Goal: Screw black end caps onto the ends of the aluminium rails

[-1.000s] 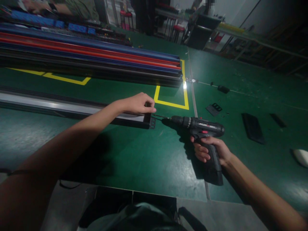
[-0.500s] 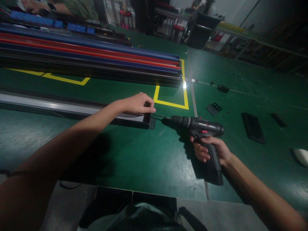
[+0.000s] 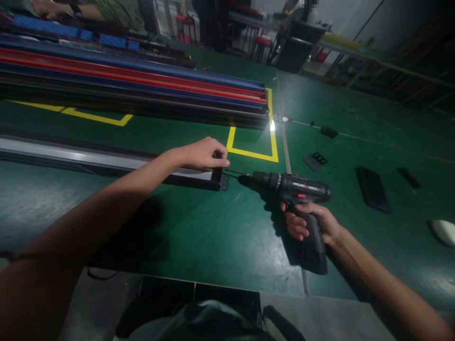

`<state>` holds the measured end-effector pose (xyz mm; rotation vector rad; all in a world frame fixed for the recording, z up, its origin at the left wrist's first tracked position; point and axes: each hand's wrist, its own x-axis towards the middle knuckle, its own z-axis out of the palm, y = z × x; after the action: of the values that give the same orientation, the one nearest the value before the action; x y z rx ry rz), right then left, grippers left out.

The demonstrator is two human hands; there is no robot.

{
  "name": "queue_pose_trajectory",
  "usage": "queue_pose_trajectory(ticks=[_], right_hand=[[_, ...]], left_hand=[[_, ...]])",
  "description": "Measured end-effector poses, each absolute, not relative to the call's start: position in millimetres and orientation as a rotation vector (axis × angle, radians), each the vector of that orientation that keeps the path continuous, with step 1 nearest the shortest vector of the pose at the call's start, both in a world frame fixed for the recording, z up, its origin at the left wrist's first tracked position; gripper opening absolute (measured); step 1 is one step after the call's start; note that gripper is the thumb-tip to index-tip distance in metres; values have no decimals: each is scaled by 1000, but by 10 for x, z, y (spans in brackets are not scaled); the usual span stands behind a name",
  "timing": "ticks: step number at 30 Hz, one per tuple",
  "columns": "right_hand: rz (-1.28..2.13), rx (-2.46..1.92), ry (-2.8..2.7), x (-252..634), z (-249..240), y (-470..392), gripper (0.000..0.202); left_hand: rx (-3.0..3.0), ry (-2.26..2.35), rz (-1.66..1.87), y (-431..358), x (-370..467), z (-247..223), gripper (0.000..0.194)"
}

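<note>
- Held the drill point(image 3: 305, 188) in the right hand point(image 3: 323, 220), with fingers wrapped firmly round the grip.
- Directed the bit point(image 3: 239, 172) toward 9 o'clock, with its tip just beside the left thumb and the slotted end plate point(image 3: 224, 182) of the long channel point(image 3: 81, 155). Could not confirm contact at the tip.
- Rested the left hand point(image 3: 202, 153) across the channel end, with thumb and forefinger drawn nearly together. Could not confirm any small part between the fingertips.
- Located the channel on the green desk point(image 3: 209, 227), running from 9 o'clock toward the middle of the view, with its end plate at 9 o'clock from the drill.
- Located a bundle of coloured profiles point(image 3: 142, 85) at 10 o'clock from the drill, well apart, and a loose slotted plate point(image 3: 315, 162) near 1 o'clock, closer by.
- Judged the step in hand as lining up the bit at the end plate.
- Judged necessary for the next move: steady left-hand support, straight alignment of the bit, and fingertips clear of its tip.
</note>
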<state>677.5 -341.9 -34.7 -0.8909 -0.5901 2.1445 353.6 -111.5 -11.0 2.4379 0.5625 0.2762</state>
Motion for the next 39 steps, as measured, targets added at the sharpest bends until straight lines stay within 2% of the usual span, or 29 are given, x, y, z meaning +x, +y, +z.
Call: queue_pose_trajectory(ticks=[39], right_hand=[[2146,-911,-567,6774,-344,-3422,22]], left_hand=[[2422,559,278,-1103,3530,-120,32]])
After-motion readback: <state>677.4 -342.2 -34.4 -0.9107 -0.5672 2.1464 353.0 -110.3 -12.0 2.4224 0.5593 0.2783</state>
